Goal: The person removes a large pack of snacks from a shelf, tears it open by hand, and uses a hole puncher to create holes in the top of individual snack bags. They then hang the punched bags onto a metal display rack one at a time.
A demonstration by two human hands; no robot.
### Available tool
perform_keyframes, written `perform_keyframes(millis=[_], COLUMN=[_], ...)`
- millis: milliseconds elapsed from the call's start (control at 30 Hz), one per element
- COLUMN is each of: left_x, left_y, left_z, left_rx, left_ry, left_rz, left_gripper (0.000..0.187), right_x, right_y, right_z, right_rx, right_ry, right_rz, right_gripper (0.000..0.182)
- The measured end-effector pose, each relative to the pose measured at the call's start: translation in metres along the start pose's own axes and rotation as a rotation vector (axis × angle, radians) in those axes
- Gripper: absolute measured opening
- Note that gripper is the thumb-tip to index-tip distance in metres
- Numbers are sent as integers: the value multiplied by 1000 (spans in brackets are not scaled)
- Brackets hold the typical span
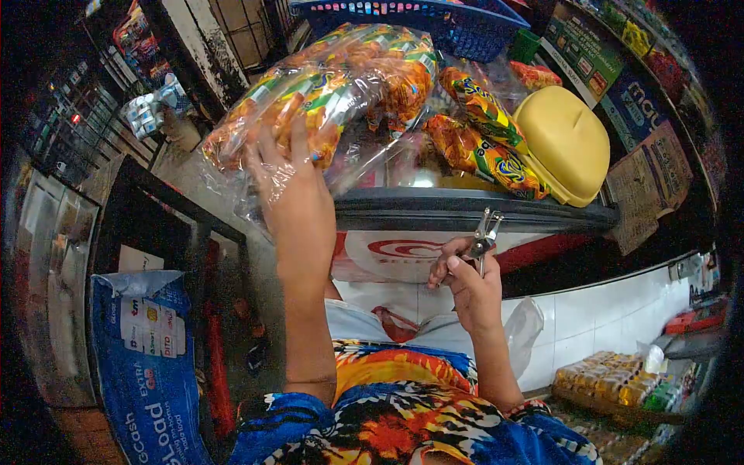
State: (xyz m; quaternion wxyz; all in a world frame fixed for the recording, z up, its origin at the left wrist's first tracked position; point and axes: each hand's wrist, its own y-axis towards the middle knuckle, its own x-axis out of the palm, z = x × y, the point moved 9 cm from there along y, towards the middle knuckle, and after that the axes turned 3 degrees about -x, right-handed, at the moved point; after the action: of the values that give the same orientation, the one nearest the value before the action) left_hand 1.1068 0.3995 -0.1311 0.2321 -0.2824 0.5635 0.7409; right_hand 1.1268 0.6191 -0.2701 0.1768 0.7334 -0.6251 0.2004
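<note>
A clear plastic bag (349, 93) full of orange and green snack packs lies on the counter. My left hand (291, 174) rests on the bag's near left part, fingers apart and partly under the clear film. Over the counter's front edge, my right hand (469, 279) is closed around a small metal plier-like tool (484, 236), its jaws pointing up and apart. Loose snack packs (484, 128) lie to the right of the bag, beside a yellow plastic container (564, 143).
A blue basket (465, 27) stands at the counter's back. The dark counter edge (411, 209) runs before me. A blue banner (143, 372) hangs at lower left. Packed bottles (608, 380) sit low on the right. Cardboard (651, 186) hangs at the right.
</note>
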Motion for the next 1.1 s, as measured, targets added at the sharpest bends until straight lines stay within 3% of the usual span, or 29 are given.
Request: perform_keyframes(millis=[133, 200, 433, 500, 567, 667, 700, 767, 900, 967, 1100], left_x=[1, -4, -13, -25, -54, -85, -84, -84, -32, 2, 18], left_y=[-6, -11, -29, -25, -29, -38, -36, -36, -27, -33, -26], left_z=[-8, 6, 45, 45, 48, 76, 79, 85, 59, 43, 26], left_rx=[-31, 98, 294, 294, 314, 381, 384, 444, 321, 243, 85], left_ry=[-233, -343, -459, -488, -596, -743, -745, -674, -741, -784, -865], left_rz=[-90, -24, -87, -42, 125, 5, 14, 107, 38, 2, -53], left_gripper=[57, 53, 47, 44, 41, 40, 40, 43, 32, 31, 30], right_x=[2, 6, 9, 5, 7, 15, 18, 23, 18, 20, 13], right_y=[-1, -1, 5, 7, 12, 14, 15, 29, 52, 56, 57], right_z=[8, 8, 3, -5, -23, -60, -79, -93, -86, -81, -74], right_rx=[24, 21, -23, -93, -191, -384, -488, -507, -526, -508, -446], right_ry=[45, 42, 5, -60, -184, -404, -504, -494, -565, -250, -141], right_rz=[5, -13, -18, 8, 23, 106, 170, 168, 23, -104, -90], right_gripper=[16, 16, 16, 15, 15, 16, 17, 19, 14, 11, 11])
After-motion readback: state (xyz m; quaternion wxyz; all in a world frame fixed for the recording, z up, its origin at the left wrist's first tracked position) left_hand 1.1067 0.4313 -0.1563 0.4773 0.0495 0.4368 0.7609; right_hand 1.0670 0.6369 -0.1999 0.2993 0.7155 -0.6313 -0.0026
